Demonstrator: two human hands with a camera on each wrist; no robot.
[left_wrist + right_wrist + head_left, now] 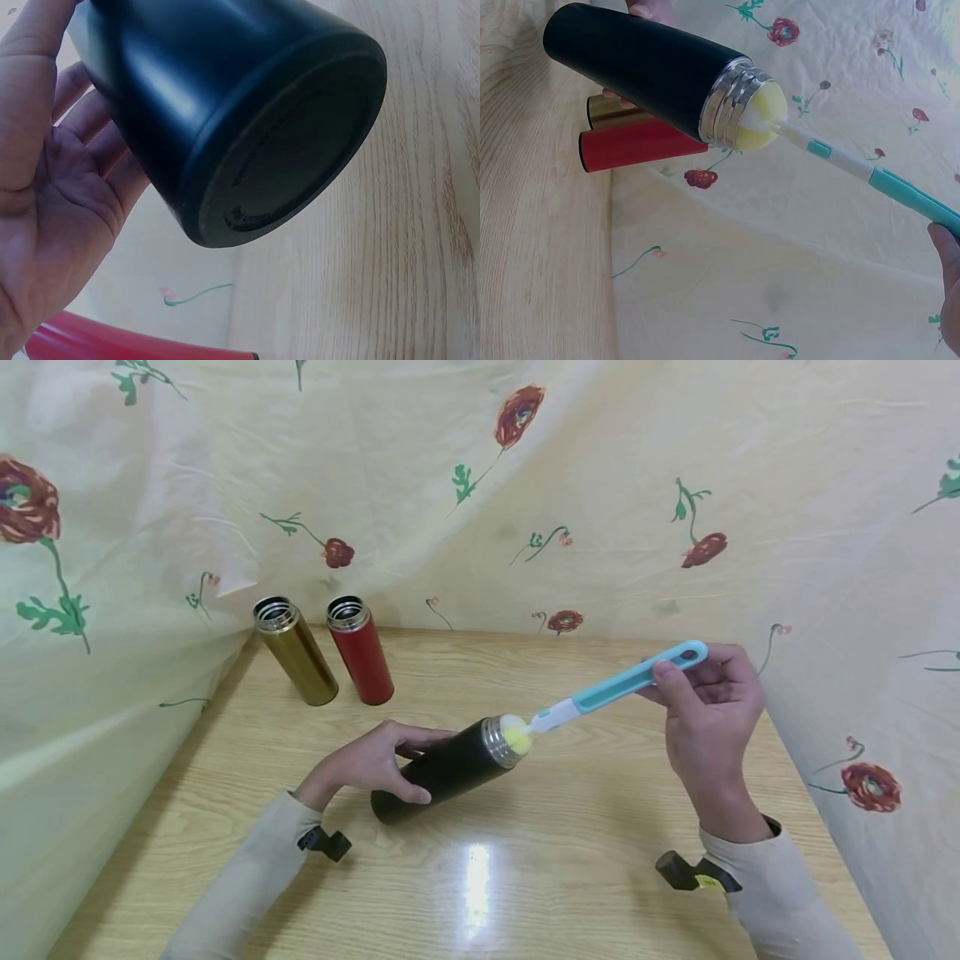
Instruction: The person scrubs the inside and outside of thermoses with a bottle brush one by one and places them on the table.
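Note:
A black flask (442, 768) is held tilted above the wooden table (525, 877), its steel mouth pointing up and to the right. My left hand (375, 764) grips its lower body; the left wrist view shows its round black base (289, 154) against my palm (52, 187). My right hand (705, 710) pinches the far end of a teal-handled bottle brush (622, 685). The brush's yellow sponge head (516, 732) sits in the flask's mouth, seen also in the right wrist view, where the sponge head (761, 112) fills the steel rim (727, 101).
A gold flask (296, 652) and a red flask (362, 650) stand open-topped at the table's back left. Floral cloth (525, 485) hangs behind and at both sides. In the right wrist view the red flask (641, 144) shows behind the black one.

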